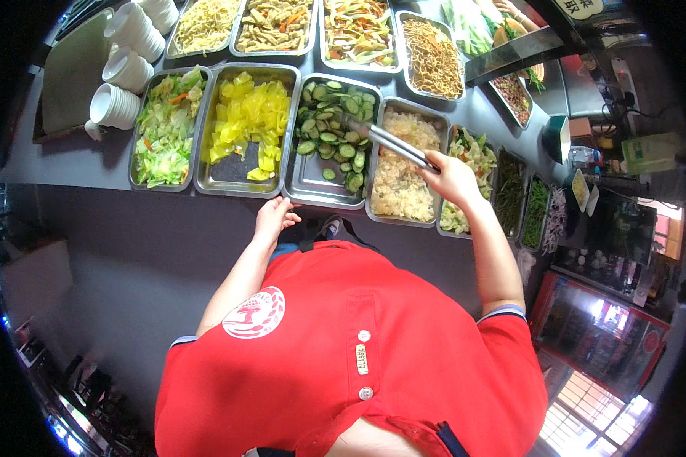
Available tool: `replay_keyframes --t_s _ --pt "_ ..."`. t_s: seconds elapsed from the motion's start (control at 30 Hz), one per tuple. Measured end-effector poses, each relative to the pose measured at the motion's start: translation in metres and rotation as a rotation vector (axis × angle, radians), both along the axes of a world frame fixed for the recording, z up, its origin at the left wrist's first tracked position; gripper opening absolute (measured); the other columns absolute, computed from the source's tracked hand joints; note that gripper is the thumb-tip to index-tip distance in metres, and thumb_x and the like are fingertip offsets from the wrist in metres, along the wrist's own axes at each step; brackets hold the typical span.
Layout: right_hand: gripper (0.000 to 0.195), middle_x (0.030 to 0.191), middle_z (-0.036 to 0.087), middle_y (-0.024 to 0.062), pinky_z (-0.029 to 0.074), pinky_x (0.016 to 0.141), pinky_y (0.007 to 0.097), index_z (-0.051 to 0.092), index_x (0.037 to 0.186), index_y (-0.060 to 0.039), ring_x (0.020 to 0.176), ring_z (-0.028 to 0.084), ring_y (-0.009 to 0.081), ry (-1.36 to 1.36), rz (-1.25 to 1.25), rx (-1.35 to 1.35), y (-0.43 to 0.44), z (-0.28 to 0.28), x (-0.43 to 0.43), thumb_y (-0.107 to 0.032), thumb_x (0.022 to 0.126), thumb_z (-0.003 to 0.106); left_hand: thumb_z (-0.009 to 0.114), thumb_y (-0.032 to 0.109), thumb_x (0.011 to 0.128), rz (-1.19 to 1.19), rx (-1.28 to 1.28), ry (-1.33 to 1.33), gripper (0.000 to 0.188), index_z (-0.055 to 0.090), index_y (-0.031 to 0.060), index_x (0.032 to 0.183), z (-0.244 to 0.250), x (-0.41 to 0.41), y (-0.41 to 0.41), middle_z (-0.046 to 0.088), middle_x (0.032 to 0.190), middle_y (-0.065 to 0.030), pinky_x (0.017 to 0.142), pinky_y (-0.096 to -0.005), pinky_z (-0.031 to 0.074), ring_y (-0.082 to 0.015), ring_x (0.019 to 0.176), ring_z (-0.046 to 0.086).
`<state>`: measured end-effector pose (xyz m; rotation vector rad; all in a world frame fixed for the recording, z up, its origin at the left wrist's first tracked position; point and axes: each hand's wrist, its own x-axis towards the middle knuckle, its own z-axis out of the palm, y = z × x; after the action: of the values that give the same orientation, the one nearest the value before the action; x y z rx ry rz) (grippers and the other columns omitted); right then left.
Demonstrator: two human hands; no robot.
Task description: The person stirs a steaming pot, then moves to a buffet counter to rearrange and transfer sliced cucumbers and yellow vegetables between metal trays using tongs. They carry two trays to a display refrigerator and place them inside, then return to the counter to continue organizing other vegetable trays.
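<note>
My right hand (449,178) grips metal tongs (397,145), whose far ends reach over sliced cucumber (326,137) in a steel tray (323,191). Whether the tips hold a slice, I cannot tell. Beneath the tongs and my right hand lies a tray of pale, shredded or translucent food (403,183). At the counter's front edge, my left hand (276,220) touches the near rim between the cucumber tray and a tray of yellow translucent food pieces (251,108). Its thumb and fingers are apart, with nothing plainly held.
Stacked white bowls (114,107) and a tray of chopped cabbage (168,137) are at left. Behind stand trays of bean sprouts (208,23) and noodles (433,57). Leafy vegetables (471,154) lie right, below a dark metal frame bar (514,54). Another person's hand (509,8) shows at the back.
</note>
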<state>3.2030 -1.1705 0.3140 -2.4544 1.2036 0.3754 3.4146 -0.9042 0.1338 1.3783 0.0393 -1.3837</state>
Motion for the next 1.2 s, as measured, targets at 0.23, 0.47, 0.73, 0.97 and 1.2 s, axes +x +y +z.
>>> replay_keyframes --t_s 0.23,0.47,0.73,0.97,1.2 --pt "0.018 0.074 0.064 0.0108 0.050 0.064 0.0374 0.065 0.085 -0.0118 0.073 0.063 0.0262 0.505 0.576 -0.030 0.014 0.043 0.029 -0.017 0.070 0.056 0.046 0.023 0.092 -0.023 0.015 -0.029 0.022 0.052 0.0024 0.099 -0.004 0.000 0.000 0.060 0.094 -0.0073 0.052 -0.0193 0.045 -0.0110 0.061 0.060" --pt "0.009 0.065 0.063 0.0028 0.046 0.048 0.0331 0.065 0.067 -0.0094 0.057 0.060 0.0171 0.662 0.843 -0.287 -0.005 0.029 0.096 -0.019 0.068 0.065 0.044 0.022 0.092 -0.045 -0.027 -0.028 0.022 0.053 0.0027 0.098 -0.007 0.002 0.001 0.061 0.095 -0.0071 0.052 -0.0187 0.044 -0.0105 0.061 0.060" --pt "0.022 0.075 0.065 0.0091 0.050 0.059 0.0367 0.063 0.094 -0.0115 0.072 0.064 0.0263 0.535 0.662 -0.286 -0.039 0.037 0.093 -0.010 0.072 0.055 0.045 0.021 0.092 -0.020 -0.045 -0.003 0.022 0.053 0.0018 0.098 -0.015 0.000 0.002 0.061 0.094 -0.0078 0.052 -0.0182 0.044 -0.0110 0.060 0.060" --pt "0.021 0.076 0.064 0.0102 0.050 0.062 0.0384 0.062 0.096 -0.0142 0.072 0.063 0.0273 0.301 0.508 -0.292 -0.041 0.027 0.064 -0.017 0.077 0.053 0.045 0.021 0.091 -0.041 -0.021 -0.010 0.022 0.053 0.0014 0.099 -0.012 0.003 0.003 0.060 0.093 -0.0075 0.053 -0.0188 0.044 -0.0116 0.061 0.060" --pt "0.023 0.075 0.064 0.0098 0.050 0.063 0.0377 0.062 0.094 -0.0142 0.071 0.063 0.0263 0.111 0.334 -0.194 -0.024 0.022 0.023 -0.030 0.078 0.058 0.046 0.022 0.091 -0.046 -0.013 -0.023 0.023 0.053 0.0018 0.099 -0.008 0.003 0.003 0.059 0.093 -0.0070 0.054 -0.0190 0.044 -0.0119 0.063 0.060"
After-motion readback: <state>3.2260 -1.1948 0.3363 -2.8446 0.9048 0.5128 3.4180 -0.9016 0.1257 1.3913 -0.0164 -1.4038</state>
